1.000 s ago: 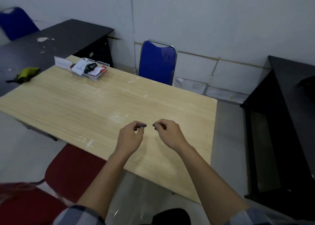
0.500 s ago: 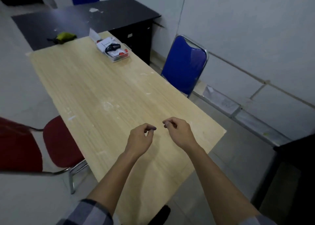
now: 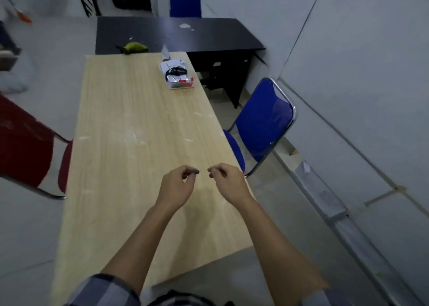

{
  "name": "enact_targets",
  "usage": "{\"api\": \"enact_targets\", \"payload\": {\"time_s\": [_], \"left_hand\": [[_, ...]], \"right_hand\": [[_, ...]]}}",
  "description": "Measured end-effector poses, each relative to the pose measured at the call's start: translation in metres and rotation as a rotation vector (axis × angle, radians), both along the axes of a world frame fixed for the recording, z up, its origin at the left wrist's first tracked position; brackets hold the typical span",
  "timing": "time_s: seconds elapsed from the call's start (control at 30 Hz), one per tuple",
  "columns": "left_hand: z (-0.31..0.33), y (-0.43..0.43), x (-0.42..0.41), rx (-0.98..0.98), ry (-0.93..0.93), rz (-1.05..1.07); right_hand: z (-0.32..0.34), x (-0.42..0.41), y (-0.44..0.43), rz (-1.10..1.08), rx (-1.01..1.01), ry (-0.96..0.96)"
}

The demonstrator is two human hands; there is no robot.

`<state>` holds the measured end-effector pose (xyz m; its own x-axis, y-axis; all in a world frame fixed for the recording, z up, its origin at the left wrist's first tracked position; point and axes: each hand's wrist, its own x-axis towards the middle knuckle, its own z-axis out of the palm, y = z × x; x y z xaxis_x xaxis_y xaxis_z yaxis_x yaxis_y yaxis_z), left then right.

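My left hand [image 3: 177, 185] and my right hand [image 3: 228, 181] hover side by side over the near right part of a long light wooden table [image 3: 139, 124]. On each hand the fingers are curled in, with the thumb tip against the index fingertip. I see nothing between the fingers of either hand. The two hands are a small gap apart and do not touch the tabletop.
A clear plastic box [image 3: 177, 77] with papers, a black band and red bits sits at the table's far right edge. A black desk [image 3: 174, 34] with a yellow-green object [image 3: 135, 47] stands beyond. A blue chair [image 3: 262, 124] is at right, a red chair [image 3: 25, 143] at left.
My view has swung left, so the table now runs lengthwise away from me. Both hands keep the same curled pose and the same gap between them.
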<state>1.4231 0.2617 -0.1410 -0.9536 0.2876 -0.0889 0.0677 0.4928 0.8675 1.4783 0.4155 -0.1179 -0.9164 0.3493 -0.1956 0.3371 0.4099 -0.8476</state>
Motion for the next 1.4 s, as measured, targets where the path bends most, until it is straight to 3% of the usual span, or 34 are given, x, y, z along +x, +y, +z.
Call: {"api": "enact_targets", "payload": {"time_s": [0.3,0.8,1.13,1.4], "left_hand": [[-0.010,0.123,0.026,-0.012,0.014,0.204],[0.022,0.369,-0.043,-0.005,0.048,0.475],[0.034,0.469,-0.112,0.022,0.107,0.809],[0.027,0.520,-0.172,0.052,0.107,1.002]], "right_hand": [[-0.009,-0.021,0.128,0.216,-0.066,0.058],[0.020,-0.133,0.378,0.565,-0.032,0.091],[0.032,-0.258,0.472,0.843,-0.008,0.162],[0.025,-0.364,0.480,1.087,-0.021,0.168]]}}
